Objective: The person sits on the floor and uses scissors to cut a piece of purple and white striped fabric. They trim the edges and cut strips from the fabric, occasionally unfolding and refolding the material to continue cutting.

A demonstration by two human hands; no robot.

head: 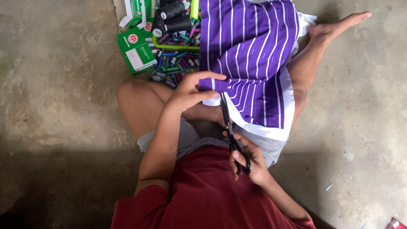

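My left hand [190, 91] pinches the cloth's [254, 55] edge mid-frame; my right hand [246, 163] grips scissors [229, 131], blades at the hem. Bare concrete floor [59, 85] lies open on both sides.

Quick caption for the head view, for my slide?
Seated person's left hand pins purple striped fabric while right hand works black scissors along its edge.
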